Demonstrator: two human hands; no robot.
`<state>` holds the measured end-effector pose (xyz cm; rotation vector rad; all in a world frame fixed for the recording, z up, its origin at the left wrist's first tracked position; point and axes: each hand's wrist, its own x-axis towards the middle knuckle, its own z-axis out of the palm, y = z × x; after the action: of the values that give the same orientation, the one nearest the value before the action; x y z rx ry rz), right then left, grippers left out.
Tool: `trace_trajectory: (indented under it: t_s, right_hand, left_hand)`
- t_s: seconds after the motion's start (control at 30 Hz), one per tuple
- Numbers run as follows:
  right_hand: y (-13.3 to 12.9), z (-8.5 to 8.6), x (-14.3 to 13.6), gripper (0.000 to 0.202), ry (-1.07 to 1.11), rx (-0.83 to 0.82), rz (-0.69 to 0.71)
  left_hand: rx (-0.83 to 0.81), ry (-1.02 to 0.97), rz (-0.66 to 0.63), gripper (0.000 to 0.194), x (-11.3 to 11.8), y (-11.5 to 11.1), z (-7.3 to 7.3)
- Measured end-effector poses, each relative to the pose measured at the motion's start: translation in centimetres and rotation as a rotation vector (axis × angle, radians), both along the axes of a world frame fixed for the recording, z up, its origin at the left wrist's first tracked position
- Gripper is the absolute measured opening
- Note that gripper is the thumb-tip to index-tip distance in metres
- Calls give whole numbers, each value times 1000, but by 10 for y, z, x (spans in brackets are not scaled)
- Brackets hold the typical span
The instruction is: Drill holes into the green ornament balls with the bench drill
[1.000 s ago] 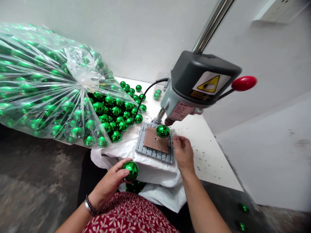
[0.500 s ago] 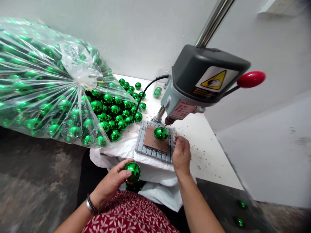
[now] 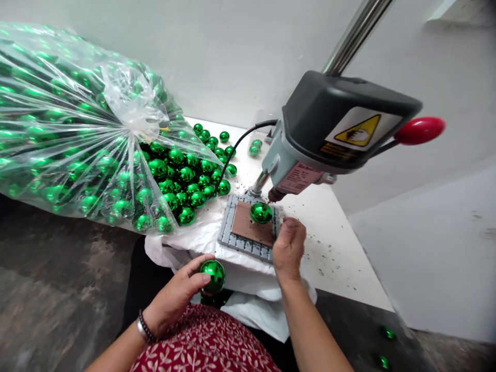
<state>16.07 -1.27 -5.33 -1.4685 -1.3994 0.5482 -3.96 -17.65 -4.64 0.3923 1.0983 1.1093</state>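
Observation:
My left hand (image 3: 182, 287) is closed around a shiny green ball (image 3: 213, 276), low in front of my body. A second green ball (image 3: 261, 212) sits directly under the chuck (image 3: 275, 195) of a small drill press (image 3: 329, 129), over a brown board (image 3: 246, 229); whether it touches the board I cannot tell. My right hand (image 3: 290, 249) is curled shut at the right edge of the grey slotted base (image 3: 228, 235), just beside that ball and apart from it. The inside of its fingers is hidden from me.
A large tied clear bag (image 3: 73, 155) full of green balls fills the left side. Loose balls (image 3: 186, 216) lie in a heap between bag and press. Dark shavings dot the white table (image 3: 337, 248). A black cable (image 3: 236, 144) and a red-knobbed lever (image 3: 420, 130) extend from the press.
The view has shifted slightly, so the press appears farther right. The ball under the chuck looks a little higher over the board, where a dark spot now shows. Both hands keep their grips.

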Motion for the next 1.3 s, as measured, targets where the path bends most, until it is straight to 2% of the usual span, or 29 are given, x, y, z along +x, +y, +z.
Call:
trace_trajectory:
  t_s: [0.07, 0.2, 0.27, 0.43, 0.63, 0.83, 0.97, 1.07, 1.3]
  right_hand:
    - [1, 0, 1, 70, -5, -2, 4]
    - [11, 4, -2, 70, -61, -14, 198]
    - [15, 4, -2, 69, -101, -20, 252]
    - [14, -2, 5, 72, -136, -25, 188]
    - [17, -3, 0, 71, -192, -9, 262]
    - [16, -7, -1, 72, -253, 0, 192]
    - [10, -8, -2, 69, -292, 38, 249]
    - [9, -9, -3, 64, -324, 41, 236]
    - [14, -7, -5, 74, -316, 87, 263]
  left_hand:
    - [-7, 7, -6, 70, 0, 1, 1]
    - [4, 13, -4, 67, 1, 1, 0]
    - [9, 7, -13, 68, 2, 0, -1]
    - [9, 18, -34, 66, 1, -1, -3]
    - [30, 8, -37, 62, 2, -2, -4]
    - [22, 17, -31, 63, 2, -2, -7]
    - [7, 5, -34, 64, 3, -1, -4]
    - [7, -1, -36, 64, 4, 0, -3]
    - [0, -7, -50, 64, 4, 0, -3]
